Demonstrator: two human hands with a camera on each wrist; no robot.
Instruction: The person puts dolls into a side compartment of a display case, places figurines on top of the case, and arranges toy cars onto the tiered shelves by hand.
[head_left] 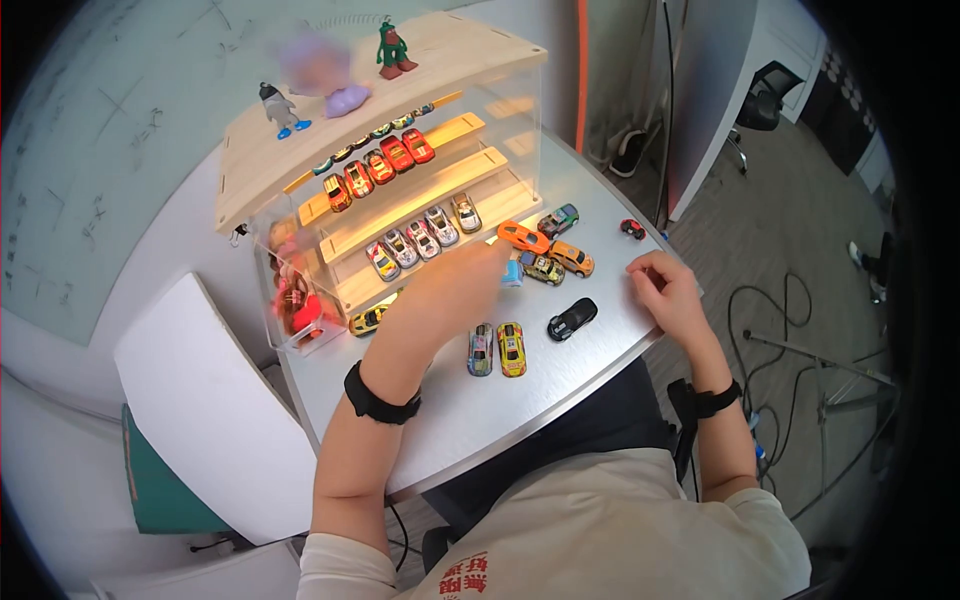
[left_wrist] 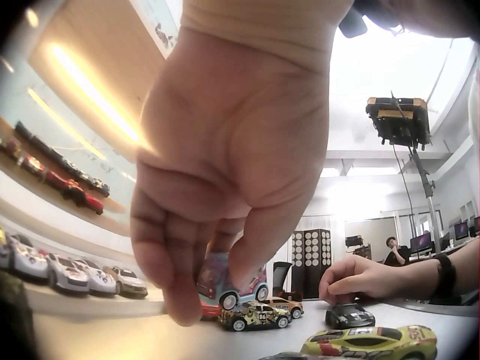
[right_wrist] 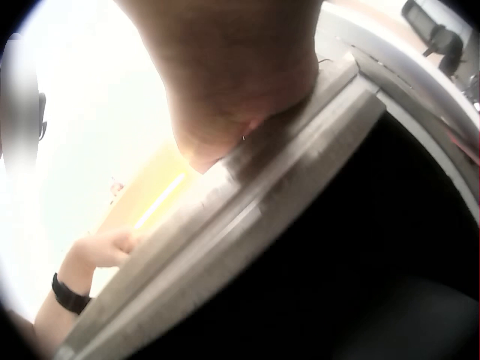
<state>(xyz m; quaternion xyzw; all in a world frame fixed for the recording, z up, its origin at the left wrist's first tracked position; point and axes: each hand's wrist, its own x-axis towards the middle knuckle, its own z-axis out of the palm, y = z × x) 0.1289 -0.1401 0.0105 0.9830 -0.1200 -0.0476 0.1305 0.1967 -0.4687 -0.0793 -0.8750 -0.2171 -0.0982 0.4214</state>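
Pale-blue toy car, upright on table

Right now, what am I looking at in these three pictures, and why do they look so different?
These are a person's two hands, filmed by three cameras. One sits on the head and looks down; one sits on each wrist. On the round grey table stands a wooden display shelf with rows of small toy cars. More cars lie loose, like the black toy car and the yellow toy car. The left hand pinches a light blue toy car just above the table. The right hand rests on the table's edge, fingers loosely curled, holding nothing.
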